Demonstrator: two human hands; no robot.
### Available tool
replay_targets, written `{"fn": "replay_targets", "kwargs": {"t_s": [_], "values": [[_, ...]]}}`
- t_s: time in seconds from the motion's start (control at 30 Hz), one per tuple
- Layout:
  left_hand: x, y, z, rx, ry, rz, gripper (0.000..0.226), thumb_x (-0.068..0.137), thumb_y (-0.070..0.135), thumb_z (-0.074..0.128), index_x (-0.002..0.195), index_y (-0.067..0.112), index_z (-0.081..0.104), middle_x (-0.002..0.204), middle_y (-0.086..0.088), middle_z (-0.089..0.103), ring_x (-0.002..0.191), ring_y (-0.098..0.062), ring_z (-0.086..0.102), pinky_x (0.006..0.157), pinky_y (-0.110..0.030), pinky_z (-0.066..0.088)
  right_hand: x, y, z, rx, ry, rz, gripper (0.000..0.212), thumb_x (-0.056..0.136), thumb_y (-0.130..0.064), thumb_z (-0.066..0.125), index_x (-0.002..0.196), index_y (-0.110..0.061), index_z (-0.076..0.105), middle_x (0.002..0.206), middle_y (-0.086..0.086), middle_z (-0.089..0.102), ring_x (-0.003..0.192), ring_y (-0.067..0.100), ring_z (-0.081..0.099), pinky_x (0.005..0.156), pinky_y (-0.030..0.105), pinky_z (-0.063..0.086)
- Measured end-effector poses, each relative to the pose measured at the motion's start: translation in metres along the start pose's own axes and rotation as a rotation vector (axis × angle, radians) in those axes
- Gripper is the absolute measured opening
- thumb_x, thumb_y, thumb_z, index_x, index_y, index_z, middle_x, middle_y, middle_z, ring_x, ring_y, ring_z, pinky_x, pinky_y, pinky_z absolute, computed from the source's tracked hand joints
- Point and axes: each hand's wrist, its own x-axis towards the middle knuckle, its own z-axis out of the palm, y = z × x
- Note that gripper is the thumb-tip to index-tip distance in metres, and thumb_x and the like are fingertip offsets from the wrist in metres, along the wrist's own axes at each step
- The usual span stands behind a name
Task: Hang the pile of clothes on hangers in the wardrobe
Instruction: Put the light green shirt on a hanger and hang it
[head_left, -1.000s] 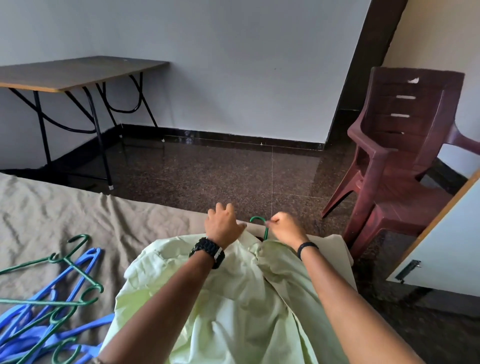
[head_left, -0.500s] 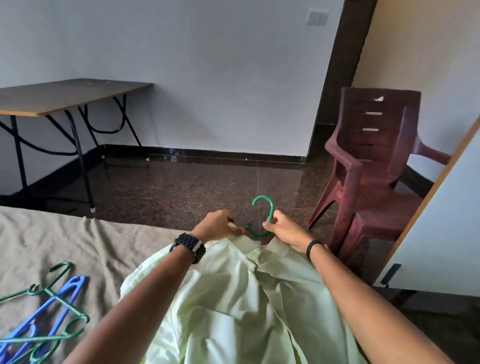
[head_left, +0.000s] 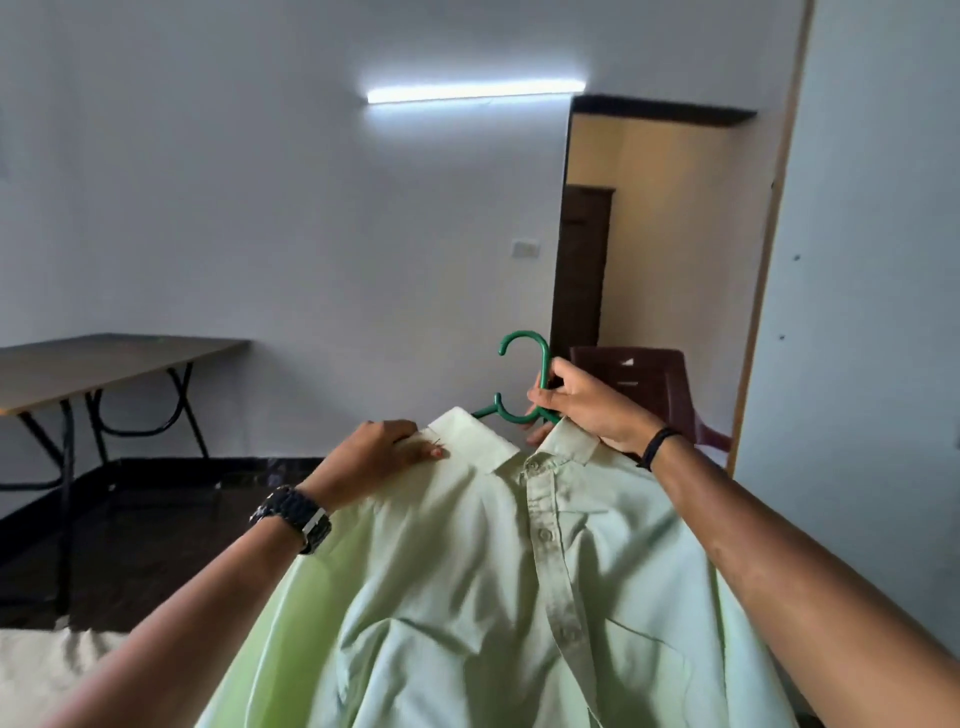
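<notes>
The green hanger (head_left: 521, 382) is mostly hidden inside the pale green shirt (head_left: 498, 587); only its hook and neck show. The hook stands upright, opening leftward. The shirt is held up, collar topmost, body hanging down and cut off at the lower frame edge. The right hand (head_left: 582, 405) grips the hanger neck. The left hand (head_left: 382, 452) pinches the shirt's left collar.

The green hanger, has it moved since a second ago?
Yes. The green hanger has gone up: its hook was below the seat of the brown chair and now reaches the chair's backrest top, gripped by the right hand.
</notes>
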Motion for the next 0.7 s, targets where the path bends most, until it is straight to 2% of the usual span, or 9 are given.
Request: {"fn": "replay_targets", "kwargs": {"t_s": [0.07, 0.17, 0.27, 0.33, 0.43, 0.53, 0.57, 0.67, 0.7], "values": [[0.005, 0.022, -0.024, 0.102, 0.166, 0.05, 0.049, 0.081, 0.068, 0.046, 0.067, 0.021, 0.046, 0.06, 0.001, 0.052, 0.061, -0.023, 0.049, 0.059, -0.035, 0.041, -0.006, -0.033, -0.022, -0.015, 0.063, -0.057, 0.015, 0.098, -0.014, 0.051, 0.104, -0.007, 0.04, 0.086, 0.01, 0.067, 0.061, 0.026, 0.071, 0.059, 0.032, 0.055], [0.021, 0.053, -0.064, 0.245, 0.351, 0.186, 0.057, 0.079, 0.069, 0.028, 0.082, 0.017, 0.052, 0.067, -0.01, 0.058, 0.069, -0.035, 0.056, 0.056, -0.034, 0.038, -0.016, -0.09, -0.06, -0.024, 0.14, -0.14, 0.013, 0.099, -0.012, 0.049, 0.105, -0.007, 0.04, 0.09, 0.017, 0.064, 0.06, 0.025, 0.07, 0.056, 0.03, 0.057], [0.036, 0.078, -0.094, 0.319, 0.503, 0.303, 0.063, 0.087, 0.074, 0.023, 0.09, 0.018, 0.052, 0.074, -0.013, 0.062, 0.072, -0.037, 0.06, 0.054, -0.034, 0.037, -0.025, -0.135, -0.087, -0.04, 0.205, -0.199, 0.008, 0.098, -0.008, 0.051, 0.095, -0.009, 0.043, 0.099, 0.026, 0.058, 0.061, 0.022, 0.069, 0.054, 0.025, 0.055], [0.042, 0.093, -0.107, 0.33, 0.6, 0.397, 0.06, 0.089, 0.069, 0.019, 0.089, 0.019, 0.052, 0.073, -0.01, 0.064, 0.069, -0.036, 0.061, 0.052, -0.034, 0.039, -0.031, -0.158, -0.1, -0.059, 0.263, -0.228, 0.007, 0.097, -0.006, 0.052, 0.101, -0.003, 0.047, 0.102, 0.026, 0.055, 0.065, 0.024, 0.068, 0.056, 0.025, 0.056], [0.046, 0.11, -0.121, 0.235, 0.673, 0.461, 0.047, 0.091, 0.061, 0.024, 0.083, 0.021, 0.047, 0.066, -0.007, 0.058, 0.062, -0.037, 0.057, 0.051, -0.035, 0.043, -0.042, -0.185, -0.114, -0.11, 0.351, -0.239, 0.006, 0.096, -0.008, 0.054, 0.094, -0.005, 0.049, 0.097, 0.023, 0.058, 0.068, 0.029, 0.068, 0.059, 0.028, 0.056], [0.044, 0.121, -0.129, 0.148, 0.731, 0.511, 0.044, 0.094, 0.054, 0.032, 0.076, 0.017, 0.046, 0.059, -0.003, 0.046, 0.055, -0.036, 0.049, 0.049, -0.033, 0.037, -0.051, -0.201, -0.121, -0.161, 0.465, -0.242, 0.011, 0.094, -0.011, 0.058, 0.087, -0.007, 0.05, 0.091, 0.017, 0.063, 0.072, 0.035, 0.069, 0.069, 0.041, 0.058], [0.044, 0.122, -0.13, 0.136, 0.74, 0.521, 0.043, 0.096, 0.051, 0.036, 0.075, 0.015, 0.048, 0.058, -0.002, 0.045, 0.055, -0.036, 0.048, 0.049, -0.032, 0.035, -0.053, -0.203, -0.122, -0.187, 0.501, -0.237, 0.012, 0.093, -0.012, 0.06, 0.086, -0.007, 0.051, 0.09, 0.015, 0.063, 0.074, 0.034, 0.07, 0.071, 0.041, 0.058], [0.045, 0.122, -0.132, 0.103, 0.755, 0.487, 0.039, 0.096, 0.046, 0.038, 0.076, 0.015, 0.05, 0.06, -0.002, 0.047, 0.056, -0.036, 0.049, 0.051, -0.031, 0.034, -0.058, -0.208, -0.129, -0.32, 0.626, -0.213, 0.015, 0.092, -0.017, 0.061, 0.089, -0.003, 0.057, 0.092, 0.011, 0.065, 0.079, 0.024, 0.067, 0.065, 0.025, 0.053], [0.045, 0.121, -0.133, 0.109, 0.766, 0.47, 0.036, 0.095, 0.045, 0.038, 0.077, 0.016, 0.049, 0.06, -0.003, 0.049, 0.057, -0.037, 0.05, 0.051, -0.03, 0.033, -0.059, -0.21, -0.131, -0.351, 0.66, -0.202, 0.018, 0.092, -0.019, 0.06, 0.093, -0.001, 0.059, 0.094, 0.012, 0.067, 0.083, 0.023, 0.066, 0.069, 0.027, 0.052]]}}
